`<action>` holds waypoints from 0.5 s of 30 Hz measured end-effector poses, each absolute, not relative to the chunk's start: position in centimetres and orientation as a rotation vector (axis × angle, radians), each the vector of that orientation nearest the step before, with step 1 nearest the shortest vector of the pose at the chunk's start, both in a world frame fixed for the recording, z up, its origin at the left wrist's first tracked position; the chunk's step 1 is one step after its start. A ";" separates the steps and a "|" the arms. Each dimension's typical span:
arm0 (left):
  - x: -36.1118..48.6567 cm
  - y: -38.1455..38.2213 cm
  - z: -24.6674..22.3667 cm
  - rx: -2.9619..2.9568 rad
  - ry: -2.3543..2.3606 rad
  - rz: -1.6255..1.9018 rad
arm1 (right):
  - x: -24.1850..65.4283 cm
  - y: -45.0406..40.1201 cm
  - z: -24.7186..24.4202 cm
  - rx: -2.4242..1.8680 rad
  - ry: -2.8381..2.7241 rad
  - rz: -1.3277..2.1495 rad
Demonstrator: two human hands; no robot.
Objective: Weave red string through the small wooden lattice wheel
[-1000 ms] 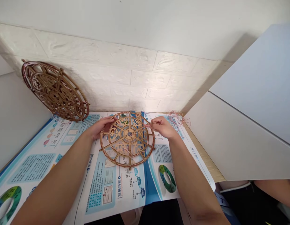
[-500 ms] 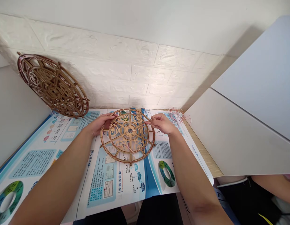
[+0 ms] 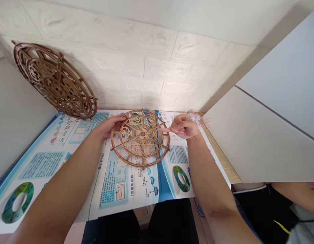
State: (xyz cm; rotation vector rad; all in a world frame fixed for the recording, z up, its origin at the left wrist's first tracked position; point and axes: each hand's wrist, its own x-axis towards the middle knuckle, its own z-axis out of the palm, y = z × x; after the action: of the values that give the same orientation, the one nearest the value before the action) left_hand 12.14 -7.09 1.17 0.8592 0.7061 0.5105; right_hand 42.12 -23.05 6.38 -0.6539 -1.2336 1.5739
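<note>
A round brown openwork frame [image 3: 142,134] with scroll shapes and spokes is held over the printed sheet on the table. My left hand [image 3: 111,125] grips its upper left rim, fingers closed round it. Thin pale and reddish wires run across the frame and along its inner ring. At the right rim, my right hand [image 3: 183,127] has its index finger stretched toward the inner ring, touching or very near a thin wire; the other fingers are curled in. Whether it pinches the wire is too small to tell.
More round frames [image 3: 57,84] lean together against the brick-pattern wall at the left. A tangle of thin wires [image 3: 196,117] lies at the table's back right. White panels [image 3: 268,135] stand at the right, with a person's arm [image 3: 296,196] beyond.
My right hand has moved a little right, away from the rim, and its index finger is now stretched out. My left hand keeps its grip. The view has shifted slightly.
</note>
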 end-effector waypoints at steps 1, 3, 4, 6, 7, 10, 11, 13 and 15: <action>12.2 -7.1 1.2 0.857 0.712 0.515 | 42.3 -23.2 6.3 -0.622 -1.266 1.653; 12.2 -7.2 1.4 0.842 0.724 0.518 | 42.5 -23.3 6.0 -0.597 -1.343 1.803; 12.2 -7.2 1.5 0.833 0.727 0.517 | 42.4 -23.3 5.8 -0.589 -1.386 1.870; 12.2 -7.2 1.5 0.817 0.731 0.513 | 41.9 -23.2 5.6 -0.597 -1.467 1.981; 12.2 -7.2 1.4 0.813 0.733 0.513 | 41.5 -23.1 5.5 -0.608 -1.509 2.030; 12.2 -7.0 1.2 0.808 0.730 0.508 | 40.6 -22.9 5.6 -0.670 -1.610 2.136; 12.1 -6.9 1.1 0.804 0.728 0.509 | 40.5 -22.9 5.7 -0.689 -1.623 2.148; 12.1 -6.8 0.9 0.795 0.720 0.505 | 40.8 -22.9 5.8 -0.721 -1.609 2.122; 12.1 -6.7 0.8 0.792 0.706 0.497 | 41.5 -23.0 5.8 -0.752 -1.576 2.060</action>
State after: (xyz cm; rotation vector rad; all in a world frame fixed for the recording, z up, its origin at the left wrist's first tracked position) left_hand 12.05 -6.67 0.76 0.7916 0.7058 0.4967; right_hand 41.46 -23.00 5.83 -0.7517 -1.5763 2.0600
